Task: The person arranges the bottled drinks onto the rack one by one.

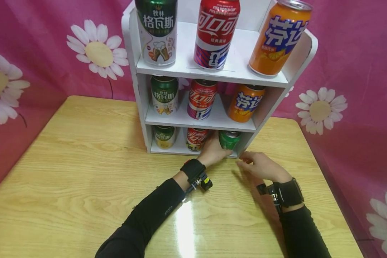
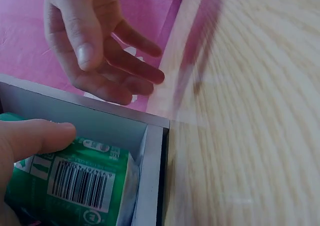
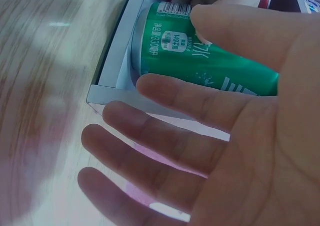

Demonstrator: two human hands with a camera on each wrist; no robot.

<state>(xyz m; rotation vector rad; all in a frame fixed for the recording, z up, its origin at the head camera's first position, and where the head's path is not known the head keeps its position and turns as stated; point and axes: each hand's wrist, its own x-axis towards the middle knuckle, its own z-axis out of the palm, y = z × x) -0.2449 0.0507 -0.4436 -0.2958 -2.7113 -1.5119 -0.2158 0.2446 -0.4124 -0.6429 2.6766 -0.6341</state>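
Observation:
A green soda can (image 1: 229,140) stands in the right part of the bottom level of a white three-level shelf (image 1: 185,46). My left hand (image 1: 213,152) grips this can, its thumb lying across the front near the barcode in the left wrist view. The fingers behind the can are mostly hidden. Just outside the shelf's lower right corner, my right hand (image 1: 263,167) is held with fingers spread and loosely bent, holding nothing. In the right wrist view, its palm (image 3: 260,151) shows in front of the green can (image 3: 170,50).
A red cola can (image 1: 196,139) stands left of my left hand, with a green-and-yellow can (image 1: 165,137) further left. On the upper levels are green-and-white, red and orange cans (image 1: 246,103). The shelf stands on a wooden table (image 1: 84,161) before a pink flowered cloth (image 1: 342,64).

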